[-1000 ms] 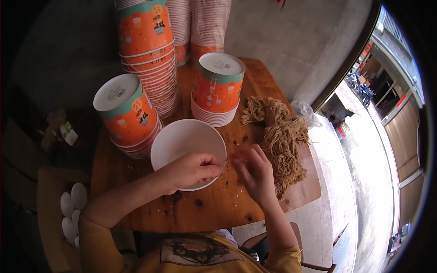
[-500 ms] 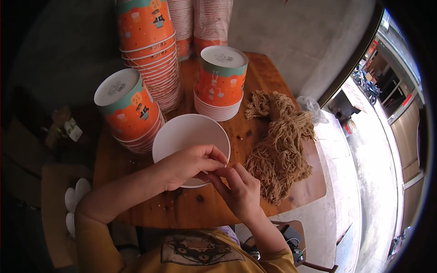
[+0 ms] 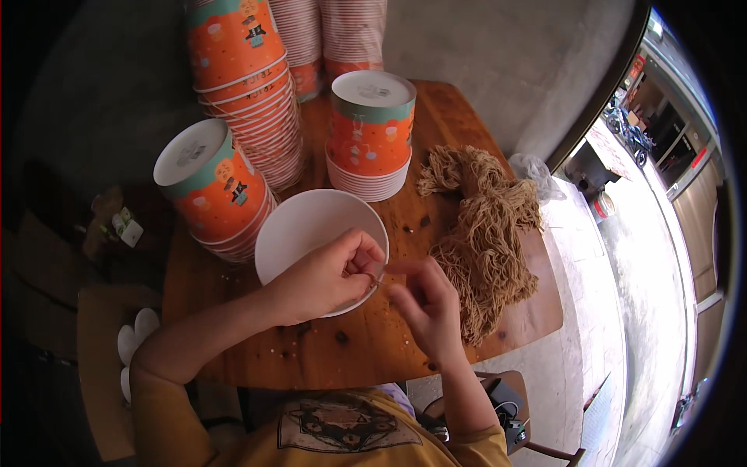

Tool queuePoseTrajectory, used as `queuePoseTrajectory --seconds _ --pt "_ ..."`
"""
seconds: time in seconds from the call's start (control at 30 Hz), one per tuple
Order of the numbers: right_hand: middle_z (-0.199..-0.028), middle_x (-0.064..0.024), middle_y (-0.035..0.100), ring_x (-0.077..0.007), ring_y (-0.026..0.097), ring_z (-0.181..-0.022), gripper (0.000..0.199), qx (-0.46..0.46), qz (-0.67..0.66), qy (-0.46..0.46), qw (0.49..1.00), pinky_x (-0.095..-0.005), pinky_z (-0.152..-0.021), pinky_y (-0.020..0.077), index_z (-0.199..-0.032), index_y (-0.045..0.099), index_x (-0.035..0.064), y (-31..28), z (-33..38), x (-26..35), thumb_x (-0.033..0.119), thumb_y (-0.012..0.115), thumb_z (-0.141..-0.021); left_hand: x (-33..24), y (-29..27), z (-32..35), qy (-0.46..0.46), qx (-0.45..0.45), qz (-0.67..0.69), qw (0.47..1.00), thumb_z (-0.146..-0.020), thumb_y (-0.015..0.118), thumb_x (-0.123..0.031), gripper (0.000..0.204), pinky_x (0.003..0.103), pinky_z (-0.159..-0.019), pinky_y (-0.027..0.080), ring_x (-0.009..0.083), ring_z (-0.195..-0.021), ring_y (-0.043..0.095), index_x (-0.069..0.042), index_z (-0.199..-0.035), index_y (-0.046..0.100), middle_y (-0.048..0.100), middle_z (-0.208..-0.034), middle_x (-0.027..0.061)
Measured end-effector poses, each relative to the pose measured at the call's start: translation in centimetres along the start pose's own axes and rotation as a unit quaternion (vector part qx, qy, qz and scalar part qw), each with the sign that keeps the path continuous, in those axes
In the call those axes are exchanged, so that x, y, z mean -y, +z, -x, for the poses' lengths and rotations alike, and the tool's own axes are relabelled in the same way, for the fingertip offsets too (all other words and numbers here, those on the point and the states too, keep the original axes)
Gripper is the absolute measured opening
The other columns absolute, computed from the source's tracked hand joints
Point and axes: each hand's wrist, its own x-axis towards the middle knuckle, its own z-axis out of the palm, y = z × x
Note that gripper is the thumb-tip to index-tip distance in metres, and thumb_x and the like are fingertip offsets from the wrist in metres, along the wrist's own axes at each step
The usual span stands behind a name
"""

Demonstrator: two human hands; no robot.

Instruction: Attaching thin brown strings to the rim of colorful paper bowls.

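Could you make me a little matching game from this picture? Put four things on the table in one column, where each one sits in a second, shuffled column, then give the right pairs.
Things:
1. white bowl
2. pile of brown noodles
3. tall stack of orange cups
4. plastic bag

Places:
A. at the far left of the wooden table, rising out of the top of the picture
B. off the table's right edge, on the pale floor
C. under the left hand, near the table's middle
D. on the right half of the table, beside the right hand

Pairs: 1-C, 2-D, 3-A, 4-B
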Motion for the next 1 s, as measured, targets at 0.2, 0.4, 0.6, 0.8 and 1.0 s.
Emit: queuePoseTrajectory --seconds 0.2,0.4,0.6,0.8,1.0 --pt "-0.078 -0.0071 0.058 -0.0235 0.063 -0.063 0.017 -0.041 0.091 -0.025 0.995 -0.0351 -0.055 0.0515 -0.094 0.066 0.0090 0.7 -0.5 0.7 0.016 0.076 -0.083 -0.1 0.1 0.0 0.037 0.020 -0.057 0.997 -0.090 0.054 0.006 0.038 0.023 -0.084 0.048 0.0076 -0.093 0.054 -0.004 -0.126 0.043 0.053 -0.102 0.0027" --pt "-0.079 -0.0072 0.059 -0.0269 0.064 -0.065 0.014 -0.029 0.130 -0.031 0.991 -0.0363 -0.056 0.0523 -0.091 0.065 0.0095 0.7 -0.7 1.2 0.016 0.074 -0.083 0.0 0.3 0.2 0.058 -0.002 -0.085 0.995 -0.088 0.058 0.005 0.045 0.026 -0.073 0.049 0.0096 -0.079 0.055 -0.007 -0.128 0.043 0.054 -0.091 0.0028" --pt "-0.080 -0.0072 0.058 -0.0272 0.064 -0.066 0.013 -0.026 0.133 -0.038 0.990 -0.0365 -0.056 0.0522 -0.090 0.064 0.0094 0.9 -0.7 1.2 0.015 0.073 -0.084 -0.5 0.7 0.5 0.086 -0.020 -0.132 0.987 -0.084 0.057 0.008 0.053 0.029 -0.072 0.049 0.0137 -0.081 0.056 -0.008 -0.132 0.042 0.051 -0.092 0.0060" --pt "-0.080 -0.0080 0.059 -0.0270 0.064 -0.066 0.013 -0.014 0.125 -0.043 0.991 -0.0363 -0.057 0.0524 -0.089 0.061 0.0073 1.2 -1.0 1.5 0.010 0.071 -0.082 -0.2 0.3 0.5 0.135 -0.048 -0.223 0.964 -0.084 0.062 0.006 0.054 0.026 -0.077 0.051 0.0103 -0.085 0.052 -0.009 -0.133 0.044 0.044 -0.102 0.0058" --pt "-0.081 -0.0084 0.060 -0.0242 0.064 -0.065 0.013 -0.014 0.095 -0.031 0.995 -0.0346 -0.057 0.0522 -0.090 0.060 0.0062 1.2 -0.8 1.2 0.009 0.070 -0.082 -0.2 -0.1 0.5 0.033 -0.030 -0.171 0.984 -0.083 0.063 -0.002 0.026 0.029 -0.079 0.051 0.0198 -0.088 0.058 -0.002 -0.108 0.056 0.047 -0.105 0.0113"
